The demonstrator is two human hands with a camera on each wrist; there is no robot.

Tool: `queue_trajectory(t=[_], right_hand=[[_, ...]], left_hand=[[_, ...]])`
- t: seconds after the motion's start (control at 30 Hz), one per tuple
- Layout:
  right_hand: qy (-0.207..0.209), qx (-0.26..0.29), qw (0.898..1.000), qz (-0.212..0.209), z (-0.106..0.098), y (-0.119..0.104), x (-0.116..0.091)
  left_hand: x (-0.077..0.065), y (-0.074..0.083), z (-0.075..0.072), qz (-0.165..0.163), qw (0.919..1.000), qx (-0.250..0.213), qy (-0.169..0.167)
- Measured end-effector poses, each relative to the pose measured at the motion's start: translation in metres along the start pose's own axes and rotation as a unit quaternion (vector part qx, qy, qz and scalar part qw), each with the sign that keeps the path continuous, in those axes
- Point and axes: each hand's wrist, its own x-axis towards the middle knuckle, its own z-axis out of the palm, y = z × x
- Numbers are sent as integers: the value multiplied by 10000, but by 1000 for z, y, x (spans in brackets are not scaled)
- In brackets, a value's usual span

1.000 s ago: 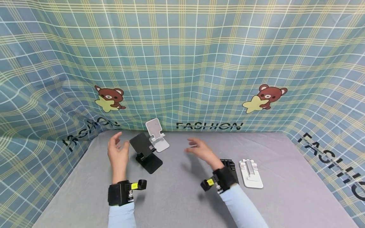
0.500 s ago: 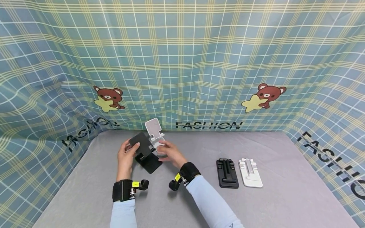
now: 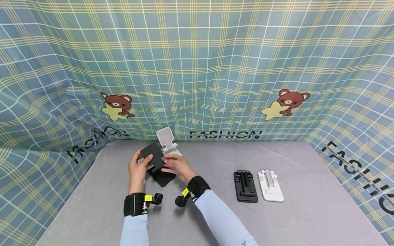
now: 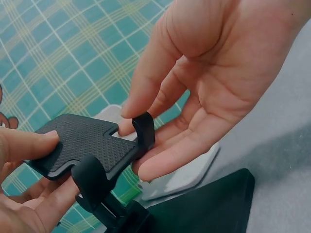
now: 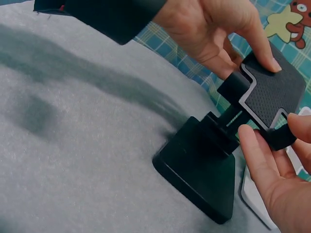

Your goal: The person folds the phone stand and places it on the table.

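A black phone stand point(image 3: 153, 154) is unfolded at the left of the table, its flat base point(image 5: 194, 170) down and its textured plate point(image 4: 85, 143) raised. My left hand point(image 3: 137, 172) grips the plate at its left edge, thumb on the textured face and fingers behind. My right hand point(image 3: 181, 167) pinches a small hook point(image 4: 144, 130) on the plate's lower edge between thumb and fingers. Right behind it, a white phone stand point(image 3: 166, 138) is also unfolded, its base partly covered by my right hand in the head view.
Two folded phone stands lie side by side to the right, a black one point(image 3: 245, 191) and a white one point(image 3: 275, 194). A grey cloth covers the table point(image 3: 307, 212). Checked curtains point(image 3: 203, 85) hang at the back and both sides.
Both hands were apart from the black phone stand a second ago. My left hand moved right and took hold of its plate; my right hand swept left and now pinches the hook.
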Motion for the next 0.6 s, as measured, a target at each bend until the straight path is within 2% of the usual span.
queue_trajectory(t=[0.27,0.43,0.6], right_hand=[[22,-177,9998,1,-9,-10,-11],[-50,-459,9988,-181,-21,-27,-37],[-60,-714,9966,-395,-35,-47,-65]], left_hand=[[-10,18,10,160,9990,-64,-417],[-21,35,23,105,9957,-39,-923],[-33,43,39,-3,9893,-59,-1461]])
